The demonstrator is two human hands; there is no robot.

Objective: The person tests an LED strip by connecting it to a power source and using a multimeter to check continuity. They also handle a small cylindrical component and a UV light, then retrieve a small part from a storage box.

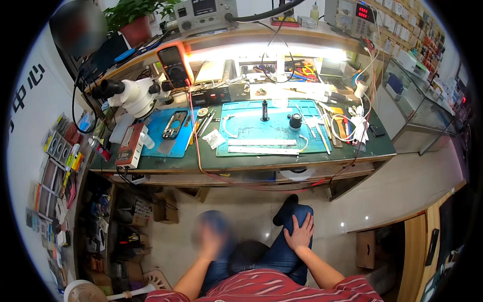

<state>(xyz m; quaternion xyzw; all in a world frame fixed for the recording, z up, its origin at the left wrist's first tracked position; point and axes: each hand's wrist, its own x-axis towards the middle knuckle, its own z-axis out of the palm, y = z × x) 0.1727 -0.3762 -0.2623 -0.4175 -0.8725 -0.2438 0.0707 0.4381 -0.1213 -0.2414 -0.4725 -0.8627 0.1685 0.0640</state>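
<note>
The right hand (300,231) lies palm down with fingers spread over a knee of the blue jeans (287,254), pinching nothing, while the left hand (211,240) is over the other leg, too blurred for me to tell how its fingers stand; the nearest work pieces, well apart from both hands, are the upper white strip (261,142) and the lower white strip (262,150), side by side along the near edge of the blue mat (246,128). They look light and thin, probably stiff over a short span but apt to flex or crease if lifted by one end, so a hold by the long edges with both hands, clear of the thin lead (304,144) curling at the right end, seems safest; their faces may be smooth and easily marked. Behind them a black cylinder (264,110) stands upright near a round dark knob-like piece (295,121). The mat lies on a dark green bench top (302,160), with a white microscope (138,100) and an orange-edged multimeter (175,65) to the left, a pale tiled floor (251,211) below and a glass display counter (420,95) to the right
</note>
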